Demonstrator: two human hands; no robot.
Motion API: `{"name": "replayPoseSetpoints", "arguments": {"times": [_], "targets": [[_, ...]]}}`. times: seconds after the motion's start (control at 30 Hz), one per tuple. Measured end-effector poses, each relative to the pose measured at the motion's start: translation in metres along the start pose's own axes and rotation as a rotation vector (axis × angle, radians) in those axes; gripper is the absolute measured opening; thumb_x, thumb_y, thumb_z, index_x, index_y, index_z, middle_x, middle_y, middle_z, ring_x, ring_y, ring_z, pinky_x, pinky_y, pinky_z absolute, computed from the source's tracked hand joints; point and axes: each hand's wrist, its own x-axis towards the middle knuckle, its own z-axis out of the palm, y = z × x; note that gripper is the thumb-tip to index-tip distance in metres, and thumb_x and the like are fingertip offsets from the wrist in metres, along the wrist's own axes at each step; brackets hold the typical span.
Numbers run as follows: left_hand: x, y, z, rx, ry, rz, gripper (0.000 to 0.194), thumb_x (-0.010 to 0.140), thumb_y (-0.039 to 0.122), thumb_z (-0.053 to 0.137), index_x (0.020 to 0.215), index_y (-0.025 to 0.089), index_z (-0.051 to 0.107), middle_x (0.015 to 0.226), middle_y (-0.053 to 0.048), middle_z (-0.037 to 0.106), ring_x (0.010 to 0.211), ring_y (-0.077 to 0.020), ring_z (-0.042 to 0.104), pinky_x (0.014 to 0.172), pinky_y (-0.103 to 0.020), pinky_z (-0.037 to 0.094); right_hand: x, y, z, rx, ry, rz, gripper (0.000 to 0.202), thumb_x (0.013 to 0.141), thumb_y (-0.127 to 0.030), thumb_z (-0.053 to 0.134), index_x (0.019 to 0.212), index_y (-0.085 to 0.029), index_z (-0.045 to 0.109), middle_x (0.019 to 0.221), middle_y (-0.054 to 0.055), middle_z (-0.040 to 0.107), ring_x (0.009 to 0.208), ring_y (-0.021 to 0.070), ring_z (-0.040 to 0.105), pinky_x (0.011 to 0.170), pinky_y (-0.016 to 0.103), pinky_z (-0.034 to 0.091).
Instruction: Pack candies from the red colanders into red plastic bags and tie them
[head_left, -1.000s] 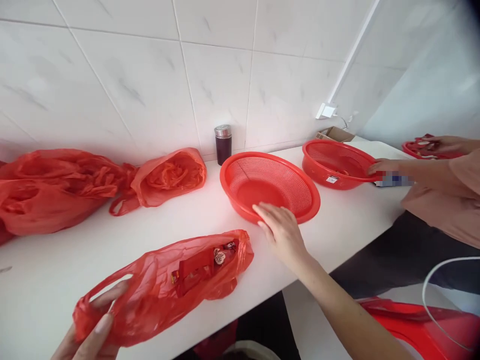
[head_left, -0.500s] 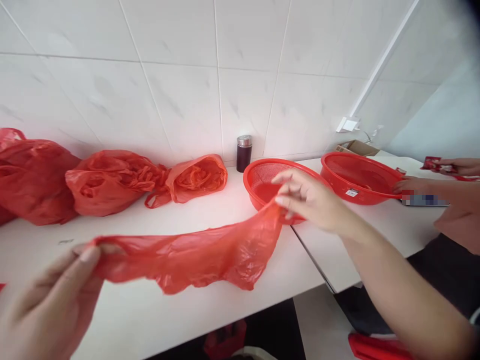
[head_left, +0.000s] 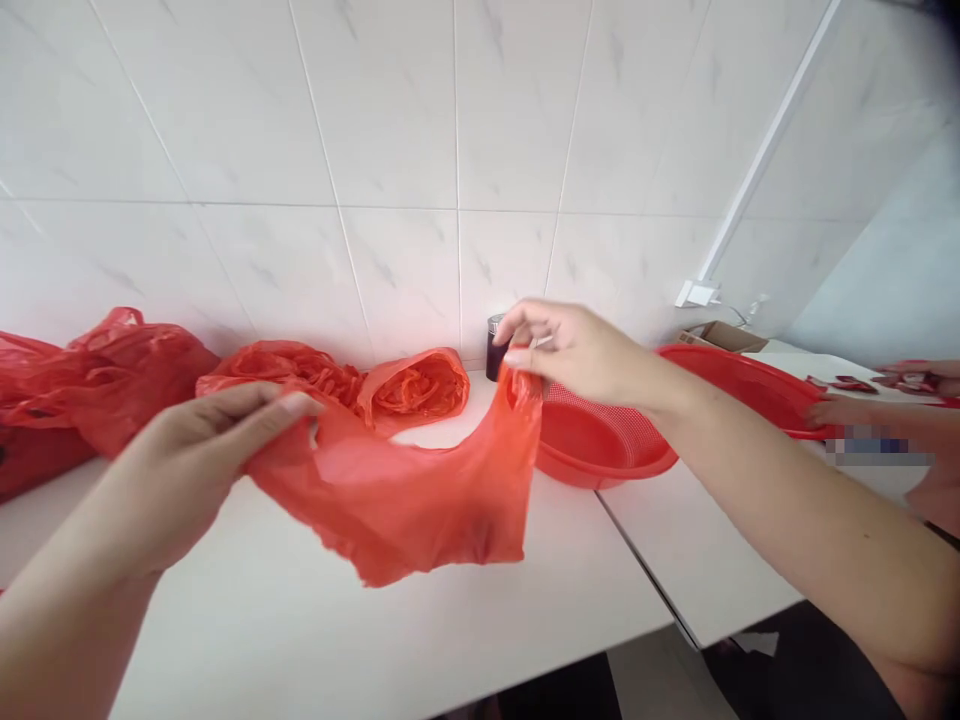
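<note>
A thin red plastic bag [head_left: 420, 500] hangs spread between my two hands above the white table [head_left: 315, 630]. My left hand [head_left: 202, 460] pinches one upper corner between thumb and fingers. At the other upper corner, my right hand [head_left: 559, 345] grips a gathered handle. The bag sags in the middle, its lower edge hanging free and slightly ragged. Behind my right hand stands a red plastic basket [head_left: 600, 470], partly covered by my forearm. A dark cup with a silver lid [head_left: 495, 350] shows beside my right fingers, partly hidden.
Bulging red bags [head_left: 142, 360] line the wall at left, and another bag stuffed with red plastic [head_left: 416, 390] lies near the middle. On the right, a person's hand [head_left: 847, 412] rests at a second red basket [head_left: 735, 385]. A cardboard box [head_left: 724, 337] sits behind it.
My left hand has moved up and right, and my right hand slightly up and left, so the bag is less stretched and hangs deeper. The camera view has tilted up.
</note>
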Motion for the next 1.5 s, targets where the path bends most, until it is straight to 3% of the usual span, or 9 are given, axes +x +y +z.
{"name": "replayPoseSetpoints", "arguments": {"times": [0.13,0.37,0.5,0.67,0.77,0.87,1.0,1.27,1.5], "targets": [[0.005,-0.004,-0.005,-0.136,-0.15,-0.088,0.035,0.066,0.05,0.076,0.083,0.02,0.071,0.078,-0.001,0.068,0.071,-0.0142,0.061,0.06,-0.02,0.052,0.005,0.006,0.001,-0.036,0.04,0.02,0.011,0.083,-0.018,0.062,0.093,-0.02,0.059,0.077,-0.001,0.061,0.058,0.0082,0.056,0.05,0.02,0.044],[0.006,0.011,0.01,-0.159,-0.111,-0.02,0.033,0.076,0.045,0.071,0.093,0.017,0.07,0.1,-0.004,0.069,0.092,-0.0175,0.06,0.073,-0.022,0.05,0.018,0.003,0.003,0.009,-0.045,-0.008,0.014,0.081,-0.025,0.063,0.094,-0.02,0.06,0.08,-0.001,0.06,0.061,0.0088,0.055,0.053,0.021,0.046],[0.009,0.028,0.033,-0.354,-0.465,-0.024,0.028,0.087,0.041,0.058,0.109,0.024,0.061,0.098,-0.004,0.066,0.091,-0.0194,0.061,0.077,-0.031,0.052,0.035,-0.011,0.017,0.03,-0.109,-0.099,0.018,0.078,-0.025,0.066,0.094,-0.02,0.06,0.084,-0.001,0.059,0.064,0.0086,0.056,0.056,0.022,0.047],[0.01,0.038,0.065,-0.041,-0.817,-0.113,0.026,0.078,0.038,0.07,0.099,0.025,0.064,0.063,0.005,0.051,0.056,-0.011,0.048,0.058,-0.024,0.045,0.053,-0.031,0.058,0.097,-0.215,-0.229,0.015,0.078,-0.023,0.066,0.091,-0.021,0.06,0.081,-0.002,0.057,0.07,0.0094,0.056,0.062,0.023,0.048],[0.012,0.033,0.072,-0.019,-0.768,-0.175,0.026,0.081,0.045,0.062,0.071,0.021,0.061,0.052,0.006,0.034,0.046,-0.0088,0.033,0.046,-0.023,0.036,0.056,-0.028,0.078,0.187,-0.175,-0.256,0.014,0.081,-0.026,0.064,0.093,-0.022,0.059,0.089,-0.001,0.061,0.08,0.0112,0.059,0.071,0.027,0.051],[0.017,0.023,0.067,-0.139,-0.625,-0.276,0.031,0.084,0.048,0.057,0.072,0.019,0.06,0.052,0.007,0.032,0.045,-0.0081,0.029,0.045,-0.022,0.034,0.054,-0.007,0.086,0.212,-0.157,-0.203,0.023,0.082,-0.032,0.065,0.102,-0.024,0.057,0.106,0.002,0.062,0.096,0.0148,0.06,0.08,0.031,0.051],[0.023,0.01,0.057,-0.202,-0.573,-0.321,0.039,0.084,0.055,0.055,0.068,0.019,0.055,0.05,0.008,0.029,0.045,-0.0083,0.028,0.048,-0.024,0.038,0.043,0.02,0.091,0.196,-0.21,-0.091,0.01,0.085,-0.027,0.061,0.093,-0.021,0.058,0.091,0.001,0.066,0.09,0.0156,0.062,0.082,0.033,0.051],[0.021,0.015,0.045,0.103,-0.743,0.048,0.024,0.084,0.037,0.054,0.07,0.023,0.068,0.072,-0.003,0.063,0.074,-0.0209,0.059,0.073,-0.033,0.049,-0.001,-0.005,0.094,0.267,-0.162,-0.138,0.015,0.087,-0.039,0.06,0.091,-0.025,0.063,0.098,-0.001,0.067,0.095,0.0151,0.062,0.084,0.03,0.049],[0.017,0.003,0.06,0.499,-0.519,0.312,0.023,0.067,0.007,0.042,0.068,0.024,0.057,0.061,0.003,0.053,0.054,-0.0143,0.047,0.049,-0.024,0.035,0.028,0.05,0.127,0.407,-0.081,-0.014,0.03,0.097,-0.037,0.043,0.122,-0.028,0.058,0.116,0.003,0.064,0.11,0.0161,0.058,0.099,0.037,0.043]]}}
